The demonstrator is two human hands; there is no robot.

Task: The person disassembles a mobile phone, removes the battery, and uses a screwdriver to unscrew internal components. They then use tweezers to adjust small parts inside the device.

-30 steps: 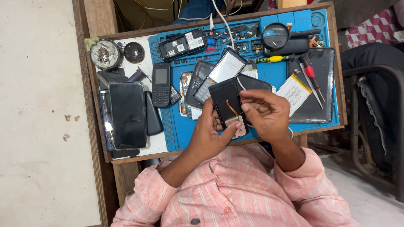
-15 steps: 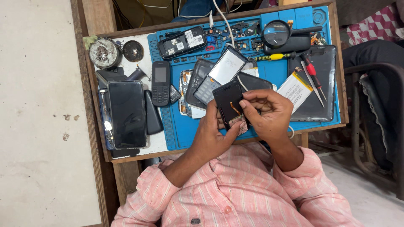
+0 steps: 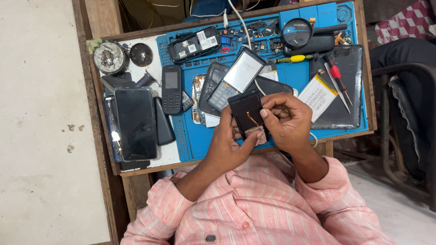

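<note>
My left hand (image 3: 229, 143) grips the lower edge of a small black phone display part (image 3: 245, 111) with an orange flex ribbon (image 3: 252, 119) across it, thumb pressed on its bottom end. My right hand (image 3: 286, 120) is curled against the part's right side, fingertips pinched at its edge near the ribbon. Both hands hover over the front of a blue repair mat (image 3: 200, 140). Whether the right fingers hold a small tool is hidden.
On the mat lie a white-screened phone (image 3: 243, 71), a keypad phone (image 3: 171, 88), an opened phone (image 3: 194, 44), a flat battery (image 3: 319, 97), screwdrivers (image 3: 336, 72), a magnifier (image 3: 296, 32). A large dark smartphone (image 3: 135, 122) lies left. A chair (image 3: 404, 118) stands right.
The hands and the black part have stayed in nearly the same place. The right fingers have shifted slightly along the part's right edge, and the left thumb sits lower on it.
</note>
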